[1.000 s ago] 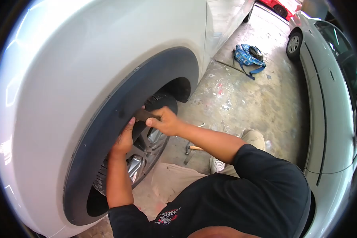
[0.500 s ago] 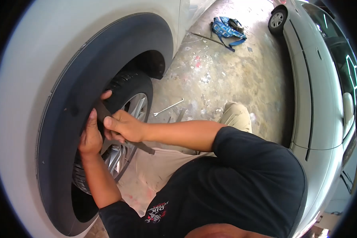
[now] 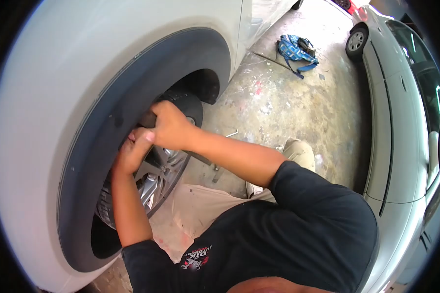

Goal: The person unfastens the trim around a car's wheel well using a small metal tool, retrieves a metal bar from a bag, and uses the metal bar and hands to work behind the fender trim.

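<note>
My right hand [image 3: 170, 128] is closed round a dark bar-like tool [image 3: 148, 118] at the inner edge of the dark wheel arch trim [image 3: 90, 146]. Part of the bar shows below my right wrist. Touching it on the left, my left hand [image 3: 132, 152] is closed at the trim edge, thumb raised; its fingertips and what they hold are hidden. Both hands are above the tyre [image 3: 105, 205] and the silver wheel rim [image 3: 151, 188] of the light-coloured car [image 3: 58, 63].
A hammer [image 3: 217, 174] and a metal wrench-like tool [image 3: 233, 133] lie on the stained concrete floor [image 3: 274, 107]. Farther off is a blue patterned bag [image 3: 293, 49] with straps. A silver car [image 3: 391, 122] stands along the right side.
Half a second ago the bar stuck out below my right hand; now my right hand has moved up it, deeper into the wheel arch. My left thumb has shifted against my right hand.
</note>
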The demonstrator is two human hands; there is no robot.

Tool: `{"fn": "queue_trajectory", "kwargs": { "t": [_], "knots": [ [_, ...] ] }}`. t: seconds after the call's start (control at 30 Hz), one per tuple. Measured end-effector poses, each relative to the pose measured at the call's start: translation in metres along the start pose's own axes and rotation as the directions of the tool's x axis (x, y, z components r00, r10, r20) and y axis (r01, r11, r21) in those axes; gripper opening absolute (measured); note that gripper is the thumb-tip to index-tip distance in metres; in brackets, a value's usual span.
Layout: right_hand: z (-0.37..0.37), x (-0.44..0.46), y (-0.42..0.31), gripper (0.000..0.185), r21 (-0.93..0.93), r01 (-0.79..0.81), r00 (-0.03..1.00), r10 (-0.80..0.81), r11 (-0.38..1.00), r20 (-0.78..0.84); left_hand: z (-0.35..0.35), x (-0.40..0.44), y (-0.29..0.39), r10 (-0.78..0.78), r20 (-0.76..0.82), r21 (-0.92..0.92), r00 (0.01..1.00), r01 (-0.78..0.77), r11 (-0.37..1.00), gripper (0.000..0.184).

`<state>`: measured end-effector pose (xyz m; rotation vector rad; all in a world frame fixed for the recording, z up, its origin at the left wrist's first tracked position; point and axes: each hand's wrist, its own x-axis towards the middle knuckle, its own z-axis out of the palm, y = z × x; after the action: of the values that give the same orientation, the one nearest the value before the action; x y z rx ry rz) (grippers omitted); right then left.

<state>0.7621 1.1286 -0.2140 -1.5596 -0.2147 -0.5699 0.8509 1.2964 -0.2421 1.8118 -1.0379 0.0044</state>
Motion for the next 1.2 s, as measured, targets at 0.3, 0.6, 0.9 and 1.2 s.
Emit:
{"fn": "queue_trajectory", "kwargs": {
  "t": [0.3,0.6,0.9,1.2],
  "knots": [
    [0.031,0.014,-0.005,0.037,0.177,0.164,0.983,-0.145,0.970,-0.115,0.020,-0.042,0.026,-0.145,-0.032,-0.407,0.989,0.119,0.906,0.086],
    [0.028,0.015,-0.017,0.009,0.319,-0.172,0.985,0.158,0.932,0.070,0.152,-0.156,-0.024,-0.688,-0.056,-0.673,0.724,0.482,0.562,0.021],
    [0.014,-0.039,0.020,0.027,0.056,-0.508,0.848,0.488,0.860,0.207,0.165,-0.106,-0.010,-0.634,-0.198,-0.744,0.747,0.307,0.594,0.020],
    [0.027,-0.026,0.029,0.040,-0.169,-0.248,0.966,0.231,0.954,-0.113,0.182,-0.085,-0.055,-0.426,-0.434,-0.497,0.794,0.184,0.848,0.005]
  ]
}}
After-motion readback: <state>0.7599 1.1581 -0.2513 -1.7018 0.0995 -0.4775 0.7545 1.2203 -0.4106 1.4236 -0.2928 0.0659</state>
